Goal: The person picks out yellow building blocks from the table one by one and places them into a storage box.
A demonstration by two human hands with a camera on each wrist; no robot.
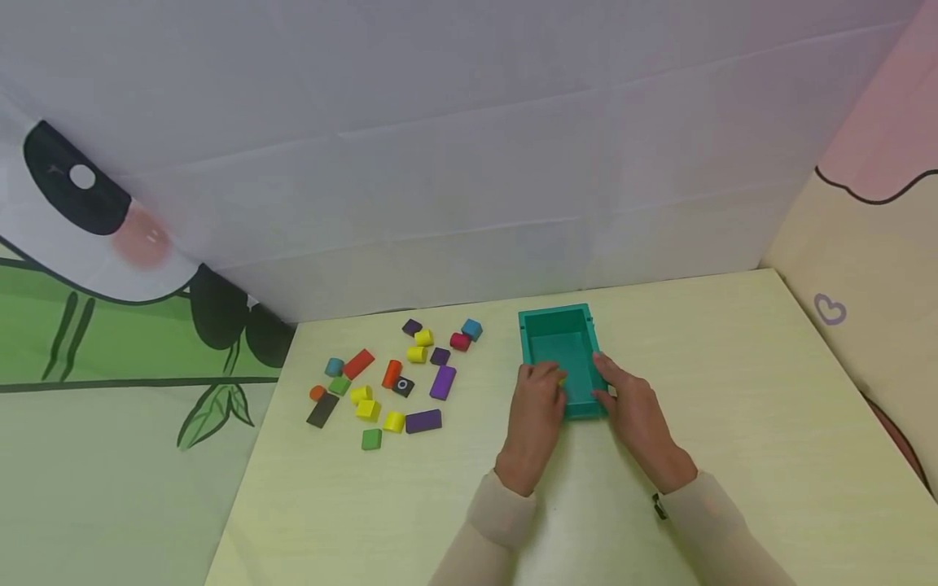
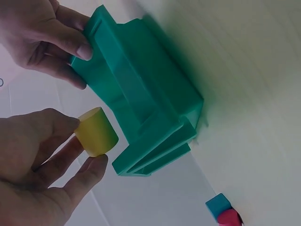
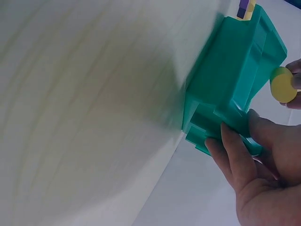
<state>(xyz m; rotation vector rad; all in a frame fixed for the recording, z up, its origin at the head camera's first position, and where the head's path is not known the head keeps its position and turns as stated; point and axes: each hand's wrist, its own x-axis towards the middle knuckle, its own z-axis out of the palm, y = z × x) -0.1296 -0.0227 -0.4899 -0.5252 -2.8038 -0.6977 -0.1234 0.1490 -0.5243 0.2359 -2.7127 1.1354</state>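
A green plastic bin (image 1: pixel 560 348) stands on the table in front of both hands. My left hand (image 1: pixel 536 417) pinches a yellow cylinder block (image 2: pixel 96 132) between thumb and fingertips. In the head view the hand mostly hides the block, over the bin's near left side. The left wrist view has the block beside the bin's rim, its curved side and one flat end showing. With thumb and fingers on either side of the wall, my right hand (image 1: pixel 645 419) grips the bin at its near right part; the right wrist view shows this hold (image 3: pixel 268 169) closely.
Left of the bin, loose blocks lie scattered, among them a blue block (image 1: pixel 472 329), a red cylinder (image 1: pixel 460 342), a purple block (image 1: pixel 443 382), a dark block (image 1: pixel 322 410) and a green cube (image 1: pixel 371 439). A white sheet (image 1: pixel 454 187) rises behind the table (image 1: pixel 703 350).
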